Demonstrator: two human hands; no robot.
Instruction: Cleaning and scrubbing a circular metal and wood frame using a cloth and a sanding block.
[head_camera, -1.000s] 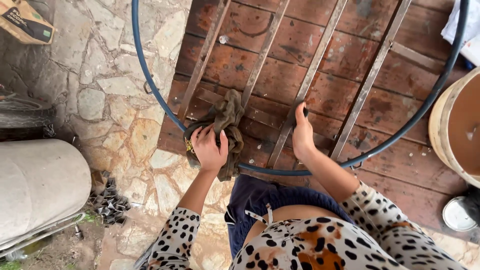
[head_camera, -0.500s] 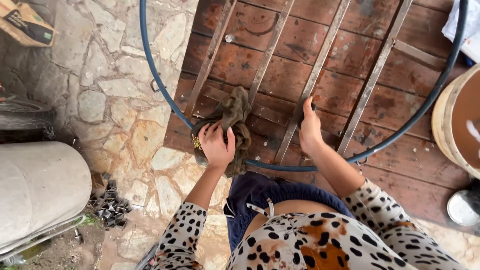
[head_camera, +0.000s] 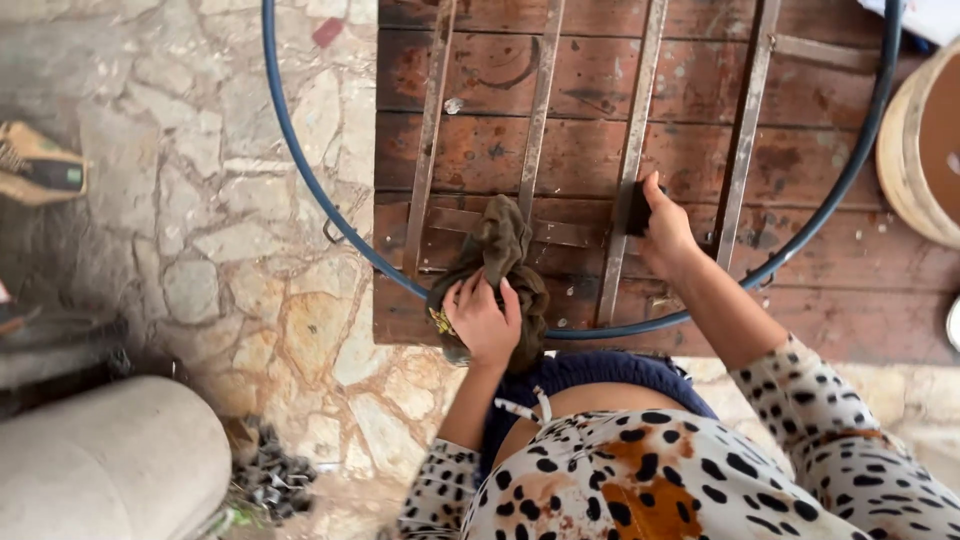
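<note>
A person's left hand (head_camera: 483, 322) clutches a brown rag (head_camera: 497, 268) on the blue hoop (head_camera: 300, 165) over the wooden board (head_camera: 590, 150); the right hand (head_camera: 664, 228) closes on a small dark object (head_camera: 637, 208) against a metal bar (head_camera: 628, 165). A tan bucket (head_camera: 915, 150) stands nearby.

A floor of irregular pale stone slabs (head_camera: 200, 240) fills the left of the frame; a rounded grey drum (head_camera: 100, 470) lies at lower left, with a heap of small dark metal pieces (head_camera: 265, 478) just beside it; a flat cardboard piece bearing a dark tool (head_camera: 40, 175) rests at the left edge; a pale round tub with a brown inside (head_camera: 915, 150) sits at the right edge; white cloth (head_camera: 925, 15) shows in the upper right corner; a small reddish scrap (head_camera: 327, 32) lies near the top.
</note>
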